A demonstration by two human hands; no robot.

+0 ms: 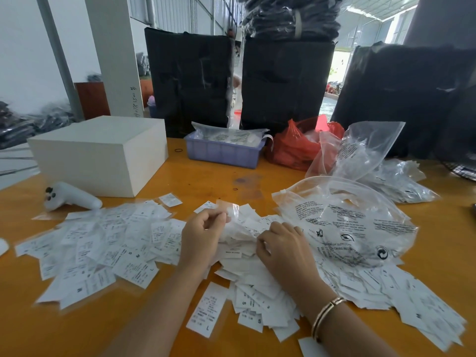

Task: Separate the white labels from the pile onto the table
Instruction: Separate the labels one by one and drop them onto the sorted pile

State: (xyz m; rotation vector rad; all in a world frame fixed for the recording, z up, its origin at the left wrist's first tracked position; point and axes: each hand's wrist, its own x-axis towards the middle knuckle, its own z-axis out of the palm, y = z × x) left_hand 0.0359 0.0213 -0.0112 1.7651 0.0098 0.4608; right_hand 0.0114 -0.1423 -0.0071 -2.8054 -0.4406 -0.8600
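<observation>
Table: orange worktop carrying all items below.
Pile of labels: white labels heaped at the worktop centre, spreading toward the near right corner.
Separated labels: white labels spread flat left of centre, toward the left edge.
White box: far left area of the worktop.
Clear bag: printed plastic, lying right of the pile, touching it.
Blue tray: far edge, centre.
Red bag: far edge, just beside the tray.
Left hand: fingers curled, pinching a small clear sleeve above the pile.
Right hand: fingers curled into the pile, gripping labels.
</observation>
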